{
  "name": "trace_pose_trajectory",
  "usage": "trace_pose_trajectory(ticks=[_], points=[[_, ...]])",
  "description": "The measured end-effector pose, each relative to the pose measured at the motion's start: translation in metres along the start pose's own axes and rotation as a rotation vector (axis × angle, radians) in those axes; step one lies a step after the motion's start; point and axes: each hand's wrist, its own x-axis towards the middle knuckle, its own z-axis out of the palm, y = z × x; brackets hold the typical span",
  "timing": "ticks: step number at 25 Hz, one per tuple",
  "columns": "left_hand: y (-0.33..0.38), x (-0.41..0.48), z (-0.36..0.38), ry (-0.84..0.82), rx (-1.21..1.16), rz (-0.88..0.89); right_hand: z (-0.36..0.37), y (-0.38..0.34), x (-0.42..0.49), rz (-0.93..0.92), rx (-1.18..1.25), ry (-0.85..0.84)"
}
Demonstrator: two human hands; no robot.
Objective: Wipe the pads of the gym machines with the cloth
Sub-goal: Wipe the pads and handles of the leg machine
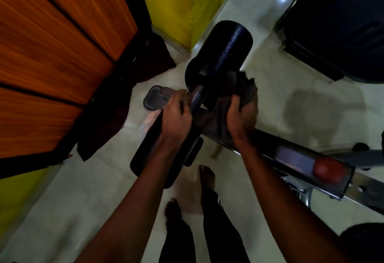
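1. A pale, glossy floor (291, 71) runs between an orange wood-grain wall panel (52, 55) and a yellow wall (176, 3). A dark heap of fabric (116, 104) lies at the foot of the panel.
2. A black roller pad (226, 48) stands out from the gym machine at the centre. A second black pad (149, 148) lies lower, under the left forearm.
3. The left hand (176, 115) is clenched round the grey bar (196, 98) that carries the upper pad.
4. The right hand (242, 115) grasps the dark cloth (239, 86), bunched against the near end of the upper pad.
5. The machine's metal frame (363, 192) runs off to the right with a red knob (327, 169). A grey label patch (295, 156) beside the knob is too blurred to read.
6. The person's bare feet (206, 176) stand on the floor below the arms.
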Motion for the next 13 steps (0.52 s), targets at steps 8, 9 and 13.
trace_pose_trajectory(ticks=[8, 9, 13], points=[[0.006, 0.079, 0.024, -0.226, -0.002, -0.18, 0.023, -0.017, 0.1, -0.377, -0.494, -0.383], [0.002, 0.083, 0.026, -0.208, -0.023, -0.189, 0.025, -0.012, 0.099, -0.414, -0.506, -0.403], [-0.01, 0.085, 0.031, -0.152, -0.114, -0.147, 0.022, -0.006, 0.121, -0.49, -0.533, -0.409]])
